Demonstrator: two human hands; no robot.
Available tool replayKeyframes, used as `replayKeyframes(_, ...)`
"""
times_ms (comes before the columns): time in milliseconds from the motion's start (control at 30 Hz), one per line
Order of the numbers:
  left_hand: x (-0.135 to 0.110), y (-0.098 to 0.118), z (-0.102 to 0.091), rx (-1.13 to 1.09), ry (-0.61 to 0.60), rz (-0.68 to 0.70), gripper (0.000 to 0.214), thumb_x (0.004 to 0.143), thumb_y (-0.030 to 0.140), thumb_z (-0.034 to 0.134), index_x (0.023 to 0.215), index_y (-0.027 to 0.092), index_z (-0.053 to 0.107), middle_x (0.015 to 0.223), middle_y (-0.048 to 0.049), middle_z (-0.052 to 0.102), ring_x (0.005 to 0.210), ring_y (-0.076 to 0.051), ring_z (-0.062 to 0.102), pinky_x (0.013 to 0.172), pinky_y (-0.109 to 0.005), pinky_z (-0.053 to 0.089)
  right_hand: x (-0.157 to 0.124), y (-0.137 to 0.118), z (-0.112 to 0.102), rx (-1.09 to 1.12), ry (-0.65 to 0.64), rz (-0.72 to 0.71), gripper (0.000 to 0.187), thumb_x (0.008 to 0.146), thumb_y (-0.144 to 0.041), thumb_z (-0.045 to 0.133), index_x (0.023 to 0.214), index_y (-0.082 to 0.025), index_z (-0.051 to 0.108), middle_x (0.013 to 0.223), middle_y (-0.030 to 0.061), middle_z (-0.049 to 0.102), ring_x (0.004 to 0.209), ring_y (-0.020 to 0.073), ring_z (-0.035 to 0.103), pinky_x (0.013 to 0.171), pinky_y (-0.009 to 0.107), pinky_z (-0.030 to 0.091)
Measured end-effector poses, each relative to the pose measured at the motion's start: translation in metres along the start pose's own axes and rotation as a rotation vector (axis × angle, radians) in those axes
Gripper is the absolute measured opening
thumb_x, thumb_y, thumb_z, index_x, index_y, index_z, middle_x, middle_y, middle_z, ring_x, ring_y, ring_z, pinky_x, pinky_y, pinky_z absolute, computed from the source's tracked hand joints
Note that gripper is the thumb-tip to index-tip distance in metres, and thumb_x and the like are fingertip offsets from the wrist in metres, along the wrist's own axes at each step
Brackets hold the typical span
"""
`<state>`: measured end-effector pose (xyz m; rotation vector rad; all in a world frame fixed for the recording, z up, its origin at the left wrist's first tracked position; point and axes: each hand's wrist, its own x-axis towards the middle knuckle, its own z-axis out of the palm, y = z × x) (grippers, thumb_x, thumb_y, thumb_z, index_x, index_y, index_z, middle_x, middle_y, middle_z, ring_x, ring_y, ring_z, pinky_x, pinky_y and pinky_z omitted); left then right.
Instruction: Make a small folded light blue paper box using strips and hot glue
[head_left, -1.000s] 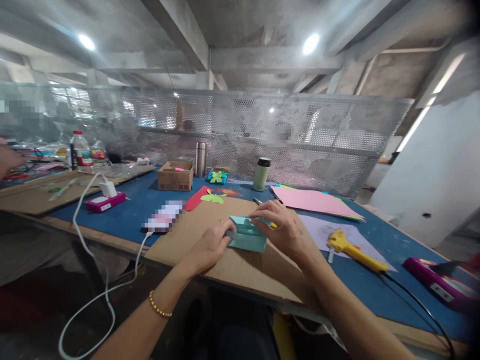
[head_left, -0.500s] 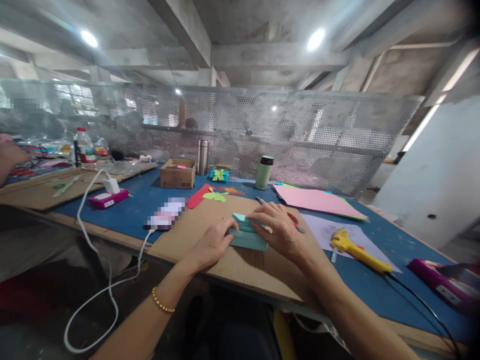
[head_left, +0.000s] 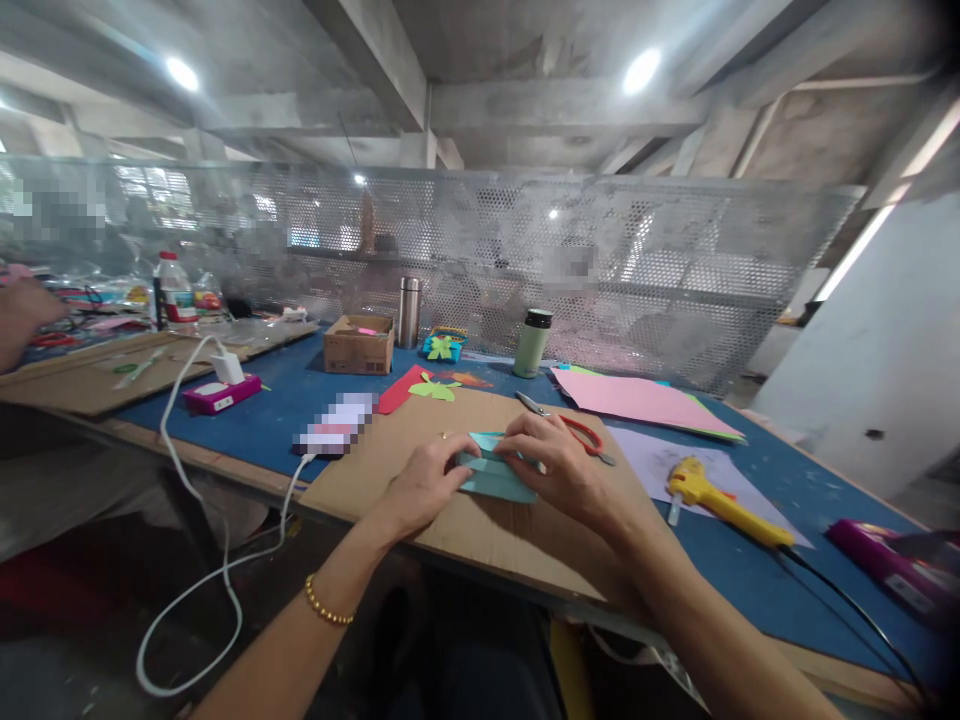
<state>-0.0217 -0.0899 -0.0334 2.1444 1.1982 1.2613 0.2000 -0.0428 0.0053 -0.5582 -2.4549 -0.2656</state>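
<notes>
A folded piece of light-blue paper (head_left: 499, 482) lies on the brown cardboard sheet (head_left: 356, 487), with creases running across it. My left hand (head_left: 429, 480) pinches its left edge between thumb and fingers. At the right side, my right hand (head_left: 553, 462) grips the paper, the fingers bent over its upper part and partly hiding it. Just beyond my right hand rest scissors with red-orange handles (head_left: 592, 440). Green butterfly-shaped paper (head_left: 435, 388) and a red paper piece (head_left: 401, 392) are at the far left of the cardboard.
To the right are a yellow glue gun (head_left: 724, 505) on lilac paper (head_left: 637, 450), pink sheets (head_left: 645, 402) and a purple power strip (head_left: 889, 570). A green tumbler (head_left: 532, 347), steel flask (head_left: 409, 315) and cardboard box (head_left: 358, 350) stand behind. A phone (head_left: 337, 424) charges at left.
My fingers have shifted slightly on the light-blue paper, and its upper fold sits a little differently between them. More of the scissors shows. The whole view has moved slightly.
</notes>
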Motion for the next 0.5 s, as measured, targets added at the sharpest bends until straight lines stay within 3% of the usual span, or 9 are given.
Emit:
replayKeyframes(200, -0.0021, -0.0008, 0.0013, -0.019, 0.038, -0.071, 0.013, 0.083, 0.019, 0.060, 0.096, 0.023, 0.062, 0.082, 0.0024, 0.058, 0.074, -0.014, 0.052, 0.069, -0.025, 0.040, 0.0000, -0.0017, -0.0007, 0.034, -0.009, 0.038, 0.024, 0.095, -0.020, 0.053, 0.115, -0.024, 0.066, 0.101, 0.0063, 0.063, 0.094, 0.0203, 0.058, 0.085, 0.037, 0.046)
replayKeyframes(500, -0.0014, -0.0021, 0.0027, -0.022, 0.029, -0.078, 0.012, 0.083, 0.018, 0.058, 0.093, 0.023, 0.062, 0.086, 0.0015, 0.060, 0.077, -0.014, 0.053, 0.071, -0.026, 0.040, 0.0050, -0.0066, -0.0065, 0.224, -0.042, 0.167, 0.021, 0.093, -0.022, 0.058, 0.107, -0.023, 0.072, 0.094, 0.0063, 0.064, 0.085, 0.0189, 0.061, 0.077, 0.035, 0.052)
